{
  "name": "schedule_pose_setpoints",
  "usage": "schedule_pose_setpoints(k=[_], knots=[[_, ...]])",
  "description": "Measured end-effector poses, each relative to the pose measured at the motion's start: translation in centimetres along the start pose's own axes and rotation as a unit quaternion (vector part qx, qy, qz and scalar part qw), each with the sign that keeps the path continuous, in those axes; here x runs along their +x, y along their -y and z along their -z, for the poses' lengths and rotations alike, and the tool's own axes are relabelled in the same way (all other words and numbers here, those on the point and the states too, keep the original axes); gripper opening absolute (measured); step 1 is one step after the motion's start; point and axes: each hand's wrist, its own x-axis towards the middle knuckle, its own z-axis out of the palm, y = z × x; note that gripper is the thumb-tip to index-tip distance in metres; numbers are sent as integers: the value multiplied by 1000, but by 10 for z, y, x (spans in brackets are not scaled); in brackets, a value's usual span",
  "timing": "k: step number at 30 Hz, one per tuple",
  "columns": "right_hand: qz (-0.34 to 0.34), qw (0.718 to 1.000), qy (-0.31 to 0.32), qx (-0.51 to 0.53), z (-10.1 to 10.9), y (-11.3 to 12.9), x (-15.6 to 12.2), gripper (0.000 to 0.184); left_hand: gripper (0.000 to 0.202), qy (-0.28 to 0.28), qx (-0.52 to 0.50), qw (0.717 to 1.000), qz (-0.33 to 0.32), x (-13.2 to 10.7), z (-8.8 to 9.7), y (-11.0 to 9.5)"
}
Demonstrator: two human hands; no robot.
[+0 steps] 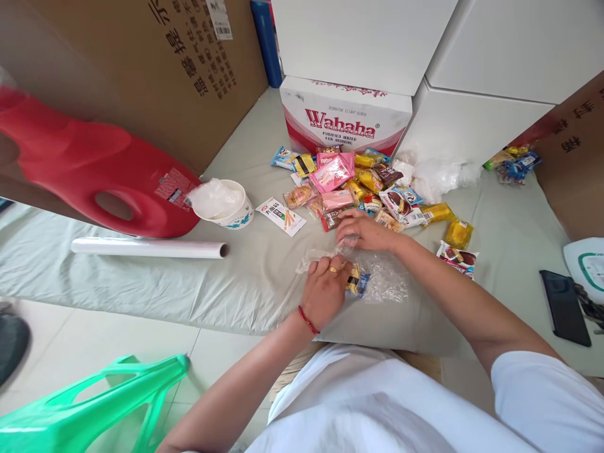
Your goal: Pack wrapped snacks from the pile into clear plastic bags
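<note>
My left hand [324,290], with a ring and a red wrist string, is curled shut on a small yellow and blue snack packet [357,280] that lies on a sheet of clear plastic wrap [384,280]. My right hand [365,231] rests just beyond it, fingers pinched on the far edge of the same wrap. Behind both hands lies a heap of wrapped snacks [358,182] in pink, yellow, brown and blue. All of it sits on a grey-green cloth [255,277].
A roll of cling film [148,248] lies at left, beside a paper cup [226,204] stuffed with plastic and a red jug [94,170]. A Wahaha water box [346,116] stands behind the snacks. A black phone [564,306] lies at right; a green plastic stool [89,402] is lower left.
</note>
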Motion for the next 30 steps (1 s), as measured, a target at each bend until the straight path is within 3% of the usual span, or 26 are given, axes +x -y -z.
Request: schedule_pose_setpoints(k=[2, 4, 9, 13, 16, 19, 24, 28, 30], knots=[[-1, 998, 6, 64, 6, 0, 7, 22, 37, 4, 6, 1000, -17, -3, -2, -1], [-43, 994, 25, 94, 12, 1, 15, 23, 37, 17, 1, 999, -39, -3, -2, -3], [-226, 971, 72, -24, 16, 6, 29, 31, 37, 27, 14, 995, -92, 1, 1, -3], [-277, 954, 22, -113, 15, 25, 25, 31, 26, 22, 22, 999, -36, 7, 3, -2], [-290, 946, -20, -140, 12, 54, 12, 30, 20, 17, 17, 1000, 16, 10, 3, -4], [-301, 941, -55, -144, -2, 90, -4, 27, 22, 16, 6, 998, 54, 11, 3, -8], [-309, 940, -74, -126, -47, 128, -29, 32, 24, 16, -65, 986, 152, 8, -3, -6], [-311, 940, -30, -135, -79, 137, -40, 45, 24, 34, -150, 968, 201, -2, -10, 17], [-313, 937, -12, -155, -88, 138, -42, 46, 32, -12, -181, 954, 237, -8, -10, 33]])
